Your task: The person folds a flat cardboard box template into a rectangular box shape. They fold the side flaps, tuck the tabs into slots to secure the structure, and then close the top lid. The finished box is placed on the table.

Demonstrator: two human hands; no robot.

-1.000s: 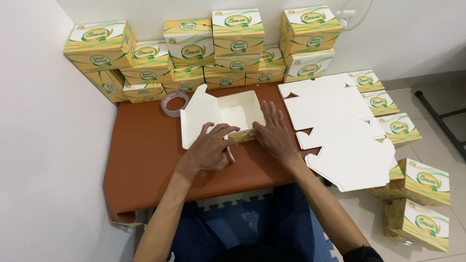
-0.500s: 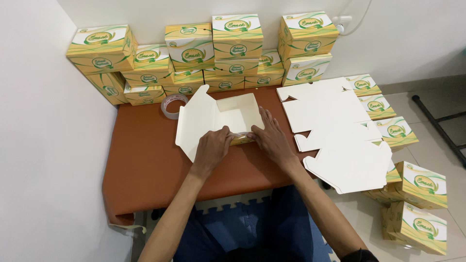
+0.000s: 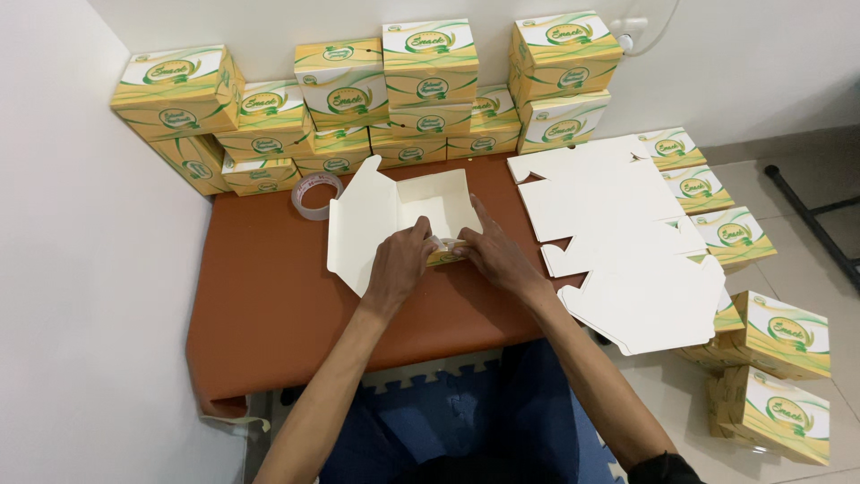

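Note:
A half-folded white cardboard box (image 3: 428, 204) lies open on the brown table (image 3: 269, 296), its lid flap spread to the left. My left hand (image 3: 400, 263) grips the box's near wall with fingers curled over the edge. My right hand (image 3: 493, 254) presses on the same near wall from the right, index finger stretched along the box's side. The yellow-green printed outside of the box shows between the two hands.
A roll of clear tape (image 3: 317, 194) lies left of the box. Flat white box blanks (image 3: 618, 237) are stacked on the right. Assembled yellow-green boxes (image 3: 430, 90) line the back wall; more boxes (image 3: 770, 376) sit on the floor at right.
The lid flap has swung further left and both hands have closed in on the box's near wall, the left hand sliding up from the table onto the edge.

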